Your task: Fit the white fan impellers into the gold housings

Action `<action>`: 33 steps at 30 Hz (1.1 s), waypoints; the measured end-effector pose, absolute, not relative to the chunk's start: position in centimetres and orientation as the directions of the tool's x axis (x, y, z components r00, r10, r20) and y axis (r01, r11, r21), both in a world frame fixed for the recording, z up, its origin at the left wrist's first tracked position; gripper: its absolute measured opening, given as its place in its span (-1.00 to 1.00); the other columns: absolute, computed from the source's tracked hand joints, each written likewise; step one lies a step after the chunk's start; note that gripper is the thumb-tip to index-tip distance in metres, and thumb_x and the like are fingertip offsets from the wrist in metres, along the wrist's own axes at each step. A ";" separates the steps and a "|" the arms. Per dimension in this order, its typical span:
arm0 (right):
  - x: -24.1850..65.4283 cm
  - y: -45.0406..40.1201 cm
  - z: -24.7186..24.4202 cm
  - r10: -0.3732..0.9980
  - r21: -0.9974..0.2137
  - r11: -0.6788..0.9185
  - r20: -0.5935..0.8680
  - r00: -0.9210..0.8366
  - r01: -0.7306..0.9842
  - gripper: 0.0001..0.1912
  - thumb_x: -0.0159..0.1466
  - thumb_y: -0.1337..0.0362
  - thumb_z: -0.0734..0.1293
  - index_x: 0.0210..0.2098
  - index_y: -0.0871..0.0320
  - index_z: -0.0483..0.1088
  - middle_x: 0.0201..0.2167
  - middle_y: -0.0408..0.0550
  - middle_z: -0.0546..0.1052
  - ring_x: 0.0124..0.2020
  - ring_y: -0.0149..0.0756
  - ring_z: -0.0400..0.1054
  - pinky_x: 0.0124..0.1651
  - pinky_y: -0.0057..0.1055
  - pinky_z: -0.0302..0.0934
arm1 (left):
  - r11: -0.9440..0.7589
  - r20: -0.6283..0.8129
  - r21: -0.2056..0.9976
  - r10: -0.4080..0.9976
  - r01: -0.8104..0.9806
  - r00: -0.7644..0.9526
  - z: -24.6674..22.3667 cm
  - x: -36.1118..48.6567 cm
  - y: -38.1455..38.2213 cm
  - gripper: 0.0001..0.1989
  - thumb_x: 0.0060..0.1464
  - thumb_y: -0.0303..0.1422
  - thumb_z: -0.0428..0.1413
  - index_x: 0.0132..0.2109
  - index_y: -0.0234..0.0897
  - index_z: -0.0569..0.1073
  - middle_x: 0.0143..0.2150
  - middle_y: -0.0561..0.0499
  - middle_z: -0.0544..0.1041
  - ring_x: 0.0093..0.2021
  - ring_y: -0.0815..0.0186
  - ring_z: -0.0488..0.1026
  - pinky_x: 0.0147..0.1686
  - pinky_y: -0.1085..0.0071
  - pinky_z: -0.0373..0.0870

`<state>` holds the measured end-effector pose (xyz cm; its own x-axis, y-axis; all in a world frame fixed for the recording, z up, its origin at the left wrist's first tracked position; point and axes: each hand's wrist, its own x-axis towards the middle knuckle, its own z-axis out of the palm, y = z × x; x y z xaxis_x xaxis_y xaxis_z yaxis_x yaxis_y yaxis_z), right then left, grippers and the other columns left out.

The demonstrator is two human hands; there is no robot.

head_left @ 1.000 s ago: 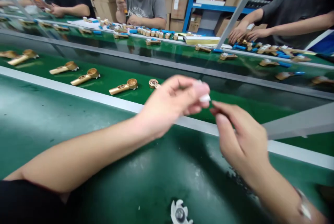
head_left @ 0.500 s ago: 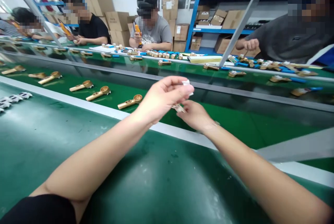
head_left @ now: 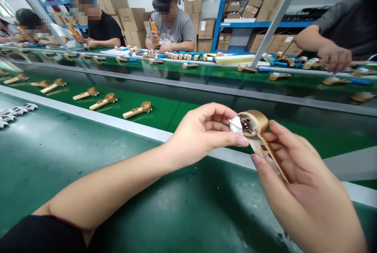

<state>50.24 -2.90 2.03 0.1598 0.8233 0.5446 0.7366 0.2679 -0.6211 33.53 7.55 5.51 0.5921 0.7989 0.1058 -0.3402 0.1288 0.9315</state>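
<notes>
Above the green rubber-topped counter (head_left: 97,182), the left hand (head_left: 206,131) reaches in palm-up from the left, its fingers curled beside a white film scrap (head_left: 236,126) at the rim; whether they grip it, I cannot tell. Further right, the right hand (head_left: 303,194) firmly cradles a gold metal casting with a hollow round head (head_left: 253,123), holding it in the air above the counter.
</notes>
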 end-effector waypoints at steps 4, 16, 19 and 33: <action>50.4 -3.1 2.6 0.800 -0.549 0.274 0.585 0.130 0.789 -0.44 0.40 0.19 0.27 0.37 0.03 0.21 0.12 0.05 0.42 0.11 -0.06 0.37 0.06 -0.16 0.36 | 0.104 0.136 0.923 0.812 -0.371 0.567 5.2 33.6 7.6 -0.60 -0.21 -0.53 0.47 -0.22 -0.32 0.49 -0.30 0.04 0.60 -0.24 0.33 0.57 -0.24 0.40 0.58; 49.8 -3.0 2.0 0.706 -0.194 0.276 0.706 -0.062 0.941 -0.32 0.36 0.46 0.25 0.43 0.11 0.09 0.00 0.14 0.43 -0.01 -0.07 0.36 -0.07 -0.24 0.32 | 0.293 -0.074 0.905 0.820 -0.307 0.567 4.8 33.6 7.6 -0.59 -0.27 -0.48 0.50 -0.23 -0.35 0.55 -0.34 0.04 0.64 -0.29 0.37 0.59 -0.10 0.37 0.51; 50.0 -3.2 1.8 0.695 -0.171 0.328 0.710 -0.114 0.929 -0.24 0.34 0.51 0.25 0.47 0.05 0.02 0.01 0.12 0.41 0.02 -0.07 0.35 0.00 -0.23 0.32 | 0.418 -0.170 0.862 0.770 -0.286 0.615 4.8 33.7 7.4 -0.62 -0.24 -0.40 0.51 -0.26 -0.37 0.55 -0.35 0.04 0.63 -0.30 0.39 0.58 -0.05 0.36 0.48; 56.2 4.1 -1.9 0.963 -0.010 0.009 0.268 -0.006 1.000 -0.54 0.35 0.43 0.08 0.19 0.25 0.31 -0.03 0.31 0.36 -0.11 0.05 0.33 -0.20 -0.13 0.28 | -0.635 -0.228 0.713 0.193 0.299 0.954 5.4 32.3 5.7 -0.42 -0.06 -0.13 0.40 0.08 -0.24 0.49 0.01 -0.04 0.54 -0.05 0.20 0.49 -0.17 0.40 0.36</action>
<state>56.25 4.08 -1.89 -0.0058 0.9633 0.2685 0.9999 0.0088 -0.0101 32.35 5.68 5.40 0.9543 0.1934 -0.2279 0.2988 -0.6347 0.7126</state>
